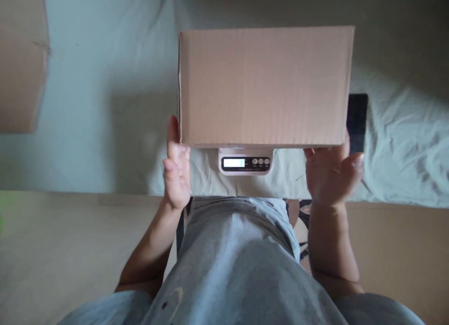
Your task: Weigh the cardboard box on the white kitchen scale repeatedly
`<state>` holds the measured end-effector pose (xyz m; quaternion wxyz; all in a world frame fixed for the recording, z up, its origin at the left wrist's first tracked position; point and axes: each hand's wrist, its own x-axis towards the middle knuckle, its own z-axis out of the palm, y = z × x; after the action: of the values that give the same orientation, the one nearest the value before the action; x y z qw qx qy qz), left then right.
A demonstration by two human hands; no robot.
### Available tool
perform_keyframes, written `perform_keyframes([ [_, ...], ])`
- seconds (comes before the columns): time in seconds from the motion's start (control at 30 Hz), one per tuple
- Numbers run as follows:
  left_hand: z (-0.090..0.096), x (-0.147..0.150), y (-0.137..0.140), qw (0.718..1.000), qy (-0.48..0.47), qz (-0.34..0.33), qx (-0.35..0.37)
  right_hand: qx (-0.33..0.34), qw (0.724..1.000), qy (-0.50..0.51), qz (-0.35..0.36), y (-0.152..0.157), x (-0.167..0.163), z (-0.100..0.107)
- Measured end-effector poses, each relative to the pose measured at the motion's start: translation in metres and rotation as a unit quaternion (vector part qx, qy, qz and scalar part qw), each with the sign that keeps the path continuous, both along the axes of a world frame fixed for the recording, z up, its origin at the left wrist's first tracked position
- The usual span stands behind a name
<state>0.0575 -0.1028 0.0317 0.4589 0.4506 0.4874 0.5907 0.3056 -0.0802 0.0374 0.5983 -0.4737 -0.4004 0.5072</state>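
A closed brown cardboard box [266, 86] is above a white digital scale [246, 171] and hides most of it. Only the scale's front shows, with a lit display and several round buttons; the reading is too bright to make out. My left hand [177, 170] is upright at the box's near left corner, fingers stretched along its side and thumb apart. At the near right corner is my right hand [328, 175], palm up, thumb spread outward. The box partly covers its fingers. Whether either hand presses on the cardboard cannot be told.
A pale green cloth [87, 166] covers the table, wrinkled at right. A flat black object [358, 119] sticks out from behind the box's right side. More brown cardboard [21, 82] lies at the far left. The table's front edge runs just before my body.
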Motion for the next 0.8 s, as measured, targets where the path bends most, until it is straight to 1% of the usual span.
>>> perform_keyframes([
  [0.07, -0.001, -0.004, 0.001, 1.000, -0.005, 0.010, -0.006, -0.008, 1.000, 0.003, -0.011, 0.000, 0.004, 0.000],
  [0.17, -0.003, -0.012, 0.000, 1.000, -0.004, 0.008, -0.008, -0.032, 0.999, -0.012, -0.022, -0.002, 0.010, -0.003],
  [0.3, -0.006, -0.018, -0.002, 1.000, -0.009, 0.007, -0.014, -0.054, 0.998, -0.022, -0.024, -0.004, 0.016, -0.007],
  [0.5, -0.004, -0.022, -0.004, 1.000, 0.006, 0.018, -0.017, -0.035, 0.998, -0.030, -0.036, -0.003, 0.015, -0.003],
  [0.7, 0.008, -0.026, -0.003, 0.999, 0.021, 0.025, -0.035, -0.040, 0.998, -0.013, -0.040, -0.002, 0.015, 0.003],
  [0.8, 0.010, -0.021, -0.003, 0.999, 0.009, 0.016, -0.027, -0.028, 0.999, 0.001, -0.040, -0.003, 0.009, 0.001],
])
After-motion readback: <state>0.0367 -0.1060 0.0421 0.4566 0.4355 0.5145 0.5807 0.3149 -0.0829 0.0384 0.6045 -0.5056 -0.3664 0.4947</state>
